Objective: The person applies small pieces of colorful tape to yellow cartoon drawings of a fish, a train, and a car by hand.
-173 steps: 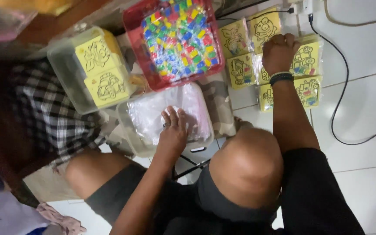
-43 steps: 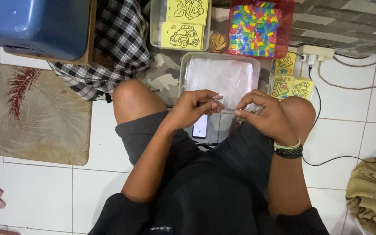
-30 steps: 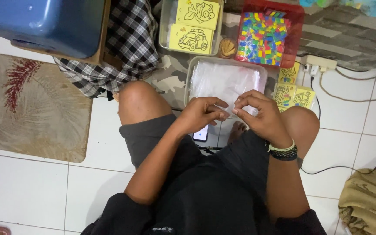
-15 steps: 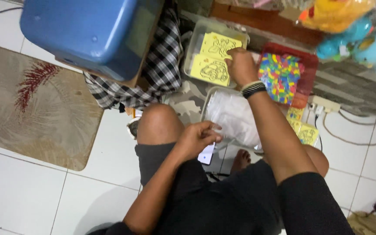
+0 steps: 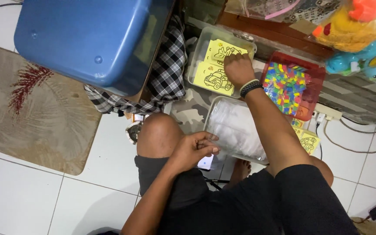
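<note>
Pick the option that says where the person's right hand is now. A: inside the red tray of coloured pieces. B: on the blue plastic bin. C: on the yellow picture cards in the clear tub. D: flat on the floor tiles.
C: the right hand rests on the yellow picture cards in the clear tub, beside the red tray rather than in it.

The card tub (image 5: pixel 195 61) sits at the top centre, with cards (image 5: pixel 216 69) in it and the right hand (image 5: pixel 238 69) on them. Right of it lies the bead tray (image 5: pixel 310 74); left of it, the bin (image 5: pixel 88 39) on a cloth (image 5: pixel 168 82). Below the tub is the bag tub (image 5: pixel 214 114), the left hand (image 5: pixel 192 150) at its near edge. A mat (image 5: pixel 27 113) lies far left
</note>
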